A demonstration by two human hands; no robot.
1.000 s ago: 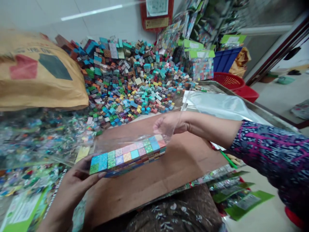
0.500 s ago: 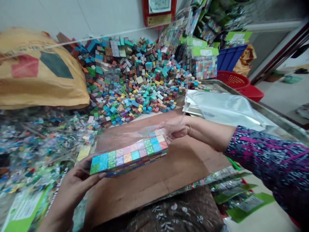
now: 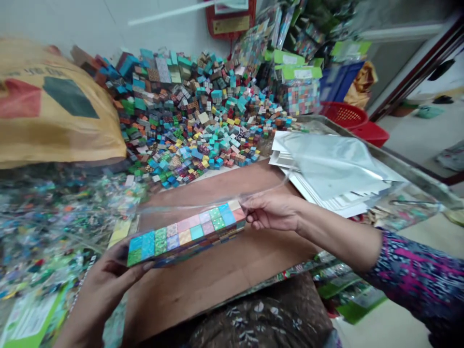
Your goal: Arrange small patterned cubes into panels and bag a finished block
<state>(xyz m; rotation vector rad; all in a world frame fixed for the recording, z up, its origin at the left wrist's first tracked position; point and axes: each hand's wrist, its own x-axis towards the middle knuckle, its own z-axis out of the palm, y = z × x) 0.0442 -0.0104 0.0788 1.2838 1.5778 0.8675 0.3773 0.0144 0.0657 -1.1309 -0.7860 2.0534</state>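
Note:
My left hand [image 3: 103, 278] grips the left end of a long block of small patterned cubes [image 3: 188, 231], thumb along its near side. The cubes sit tightly together in rows of blue, green, pink and cream. Thin clear plastic film [image 3: 192, 205] runs along the block's far side. At the right end, my right hand [image 3: 273, 212] is closed, its fingers pinching the film beside the corner cubes. The block is held tilted above a brown board [image 3: 224, 268]. My left fingers underneath the block are hidden.
A heap of loose coloured cubes [image 3: 203, 121] lies behind the board. To its left bulges a yellow sack [image 3: 61, 125]. Silvery plastic bags [image 3: 333, 164] lie on white sheets at the right. Blurred clear packets [image 3: 61, 222] cover the left side. A red basket [image 3: 344, 116] stands far right.
My right hand has come slightly down and right, toward me. The film that stood up behind the block now lies lower. The view has shifted a little, and my left hand keeps its hold.

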